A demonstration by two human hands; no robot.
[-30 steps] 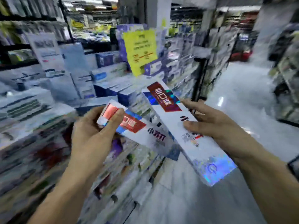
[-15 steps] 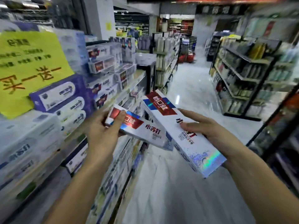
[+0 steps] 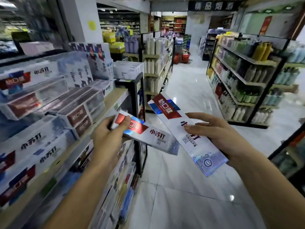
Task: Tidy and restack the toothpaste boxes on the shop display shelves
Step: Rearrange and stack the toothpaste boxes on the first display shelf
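My left hand [image 3: 108,138] grips the red end of a white, red and blue toothpaste box [image 3: 148,135], thumb on top. My right hand [image 3: 216,134] holds a second, longer box of the same brand [image 3: 184,134] from below, fingers across its middle, its red end pointing away from me. The two boxes cross in front of me over the aisle floor. To my left, the display shelves [image 3: 105,109] carry stacks of matching toothpaste boxes [image 3: 38,142], some lying flat, some upright [image 3: 99,60] at the back.
A tiled aisle [image 3: 181,90] runs ahead. A black shelf rack of bottles [image 3: 244,80] lines the right side. Another bottle rack [image 3: 156,63] stands past the display's black end post [image 3: 137,100]. Red baskets [image 3: 183,57] sit far down the aisle.
My view has swung right along the display, past the yellow sign, toward the shelf end and aisle. Both hands keep their boxes in about the same crossed position.
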